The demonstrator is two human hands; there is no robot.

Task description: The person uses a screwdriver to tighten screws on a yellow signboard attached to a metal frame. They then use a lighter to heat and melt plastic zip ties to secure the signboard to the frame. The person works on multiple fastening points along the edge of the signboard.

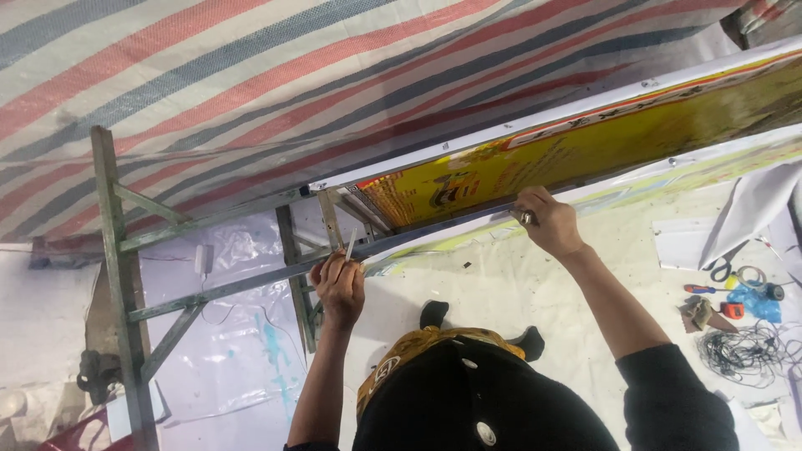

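Observation:
A grey metal frame (pixel 251 284) carries a long yellow printed banner (pixel 585 146) with a white border. My left hand (pixel 338 288) rests on the frame's lower rail and pinches a thin white blade-like tool (pixel 351 244) that points up against the rail. My right hand (pixel 547 221) is further right, closed on the banner's lower edge at the rail, with a small shiny piece (pixel 526 218) at the fingertips. What that piece is I cannot tell.
A red, blue and white striped tarpaulin (pixel 251 83) hangs behind the frame. On the white floor sheet at right lie scissors (pixel 725 266), a tape roll (pixel 756 274), a screwdriver (pixel 702 289) and a tangle of black wire (pixel 748 351). My feet (pixel 434 313) stand below the frame.

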